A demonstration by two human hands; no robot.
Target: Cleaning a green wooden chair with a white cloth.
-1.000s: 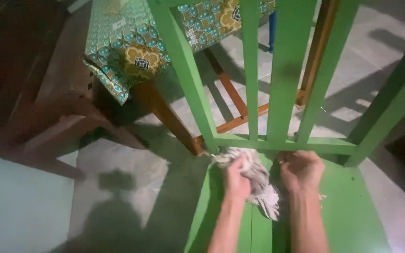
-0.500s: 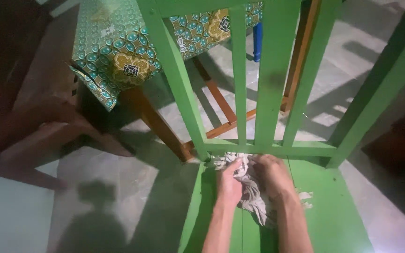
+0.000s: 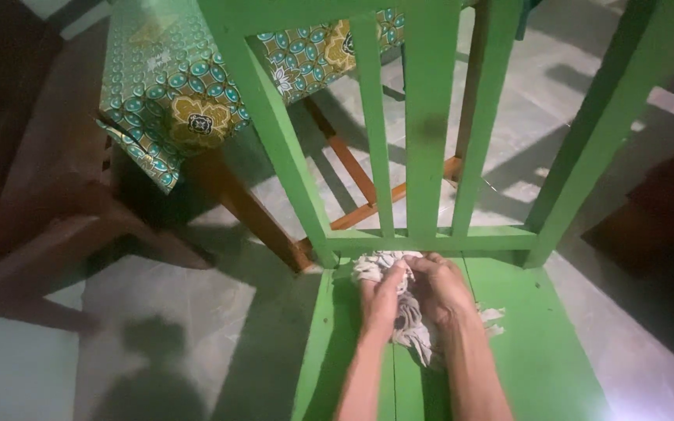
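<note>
At the upper left of the frame hangs the patterned tablecloth [image 3: 196,93]. Below centre, the left hand [image 3: 382,300] and right hand [image 3: 445,292] both clutch the pale rag [image 3: 409,312], bunched on the green chair [image 3: 540,335] seat just under the back rail. A second ago the hands sat apart; they have since drawn together, knuckles apparently touching.

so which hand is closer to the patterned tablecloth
Left. The left hand grips the rag on the side toward the tablecloth; the right hand sits farther away.
</note>
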